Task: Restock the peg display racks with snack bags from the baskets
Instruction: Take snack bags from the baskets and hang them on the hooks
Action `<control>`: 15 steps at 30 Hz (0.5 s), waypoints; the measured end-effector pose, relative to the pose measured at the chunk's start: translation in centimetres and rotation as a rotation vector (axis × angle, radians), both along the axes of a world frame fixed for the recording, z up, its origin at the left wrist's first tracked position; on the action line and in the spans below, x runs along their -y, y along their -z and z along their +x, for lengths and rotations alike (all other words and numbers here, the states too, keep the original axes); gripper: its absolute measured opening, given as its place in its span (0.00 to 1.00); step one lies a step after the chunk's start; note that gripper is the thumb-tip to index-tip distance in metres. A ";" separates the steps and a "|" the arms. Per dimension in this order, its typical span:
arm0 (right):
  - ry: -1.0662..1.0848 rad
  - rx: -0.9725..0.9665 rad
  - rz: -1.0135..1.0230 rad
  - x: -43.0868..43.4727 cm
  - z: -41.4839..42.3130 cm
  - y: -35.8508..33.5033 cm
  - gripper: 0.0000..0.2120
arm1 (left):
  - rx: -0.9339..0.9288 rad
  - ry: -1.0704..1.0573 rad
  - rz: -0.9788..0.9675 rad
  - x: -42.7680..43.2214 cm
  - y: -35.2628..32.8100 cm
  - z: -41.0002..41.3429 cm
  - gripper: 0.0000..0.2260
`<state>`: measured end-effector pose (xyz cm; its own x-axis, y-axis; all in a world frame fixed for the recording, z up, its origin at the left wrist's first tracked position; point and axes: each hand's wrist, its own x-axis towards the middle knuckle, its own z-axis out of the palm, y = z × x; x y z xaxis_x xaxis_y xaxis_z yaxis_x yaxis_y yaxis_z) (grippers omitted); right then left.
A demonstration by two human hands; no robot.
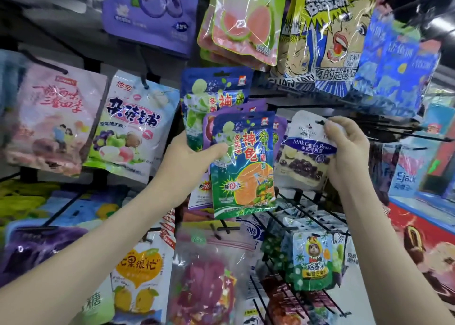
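Now | right hand (349,152) pinches white bag (302,167) | left hand (189,159) grips candy packs (242,167) | best: thread hole (320,122) beside the pinch onto peg (406,134)

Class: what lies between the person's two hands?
Head view: a blue-green orange-print foil bag in the left hand and a white cocoa-bean pouch pinched by the right hand.
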<state>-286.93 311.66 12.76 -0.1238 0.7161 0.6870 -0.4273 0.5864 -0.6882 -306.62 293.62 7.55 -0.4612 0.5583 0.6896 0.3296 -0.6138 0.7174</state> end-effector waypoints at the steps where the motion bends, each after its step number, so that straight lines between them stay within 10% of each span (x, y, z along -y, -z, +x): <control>1: 0.005 -0.002 -0.004 0.0 0.1 -0.2 0.04 | 0.004 0.002 -0.003 0.1 0.1 0.0 0.15; 15: 0.250 0.341 -0.052 -3.7 -1.4 -1.3 0.04 | 0.107 0.027 -0.052 0.9 0.5 1.1 0.14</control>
<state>-288.31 315.41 14.04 -0.1560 0.7854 0.5990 -0.0193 0.6039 -0.7968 -305.51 292.68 7.01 -0.5149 0.6057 0.6067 0.2330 -0.5821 0.7790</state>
